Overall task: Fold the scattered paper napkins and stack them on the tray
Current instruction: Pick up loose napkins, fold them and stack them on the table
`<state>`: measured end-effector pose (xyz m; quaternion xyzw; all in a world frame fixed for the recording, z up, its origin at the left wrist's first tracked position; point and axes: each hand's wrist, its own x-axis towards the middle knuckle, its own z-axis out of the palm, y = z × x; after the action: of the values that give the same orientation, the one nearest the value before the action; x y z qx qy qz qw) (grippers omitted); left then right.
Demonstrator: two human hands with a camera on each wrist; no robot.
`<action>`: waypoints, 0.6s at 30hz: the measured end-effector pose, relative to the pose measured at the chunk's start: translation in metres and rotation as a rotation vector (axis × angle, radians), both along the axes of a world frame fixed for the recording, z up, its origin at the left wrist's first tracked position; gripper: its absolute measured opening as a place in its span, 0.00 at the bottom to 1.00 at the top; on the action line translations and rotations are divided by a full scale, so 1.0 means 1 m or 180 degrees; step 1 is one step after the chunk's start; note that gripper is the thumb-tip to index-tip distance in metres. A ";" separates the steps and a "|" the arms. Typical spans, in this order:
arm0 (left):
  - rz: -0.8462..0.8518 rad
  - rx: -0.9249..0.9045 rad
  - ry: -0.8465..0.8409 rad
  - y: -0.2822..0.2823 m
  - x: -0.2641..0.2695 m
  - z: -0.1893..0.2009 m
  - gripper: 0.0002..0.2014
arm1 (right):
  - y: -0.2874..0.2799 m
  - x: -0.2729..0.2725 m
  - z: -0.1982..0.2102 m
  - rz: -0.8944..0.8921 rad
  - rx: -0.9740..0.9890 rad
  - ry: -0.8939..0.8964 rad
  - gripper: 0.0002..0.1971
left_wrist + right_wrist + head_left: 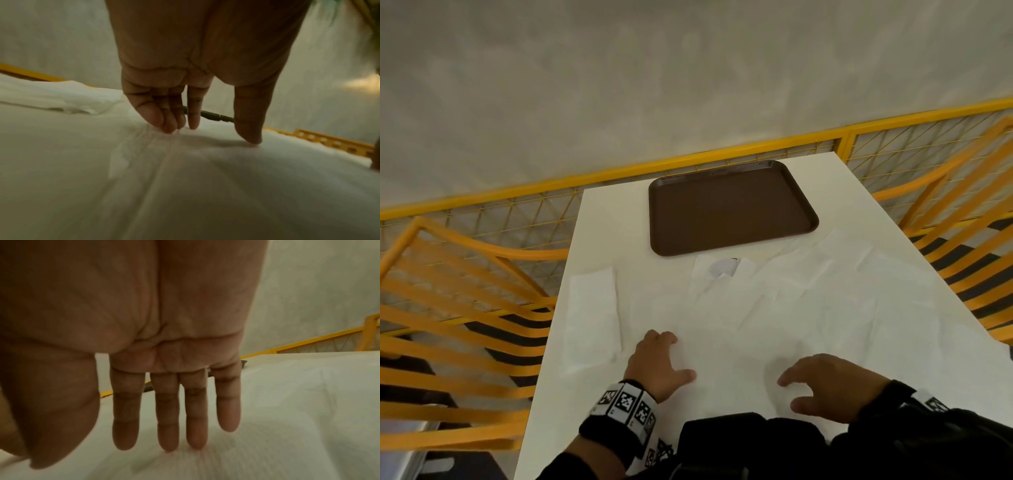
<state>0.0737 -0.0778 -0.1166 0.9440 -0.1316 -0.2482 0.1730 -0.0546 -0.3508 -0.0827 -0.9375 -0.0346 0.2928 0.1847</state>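
Observation:
A brown tray [729, 209] with nothing on it lies at the far middle of the white table [852, 192]. Several white paper napkins lie spread and overlapping between it and me. My left hand [669, 358] and right hand [822, 383] rest palm down on the nearest napkin [736, 356], about a hand's width apart. In the left wrist view the fingertips [170, 127] and thumb press down on the paper, which wrinkles there. In the right wrist view the straight fingers [168, 434] touch the napkin [287, 418]. Neither hand grips anything.
A long folded napkin [592, 315] lies along the table's left edge. More napkins [811, 284] cover the right half. Yellow slatted chairs stand on the left [465, 308] and right [962, 246]. A yellow mesh railing [722, 156] runs behind the table.

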 end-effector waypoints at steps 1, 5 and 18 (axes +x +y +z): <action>-0.0004 0.0076 0.0007 -0.003 -0.001 0.000 0.31 | 0.000 -0.001 -0.002 0.0009 -0.0006 -0.0011 0.22; -0.0173 0.0125 0.0102 -0.012 -0.001 0.007 0.12 | -0.001 -0.005 -0.006 -0.0156 0.0027 -0.0069 0.23; -0.1453 0.0780 -0.0245 -0.055 0.013 0.017 0.52 | -0.002 -0.011 -0.003 -0.0383 0.0138 -0.0199 0.21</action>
<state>0.0867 -0.1327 -0.0996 0.9125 -0.3167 -0.2588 -0.0082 -0.0654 -0.3525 -0.0862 -0.9424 0.0097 0.2510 0.2210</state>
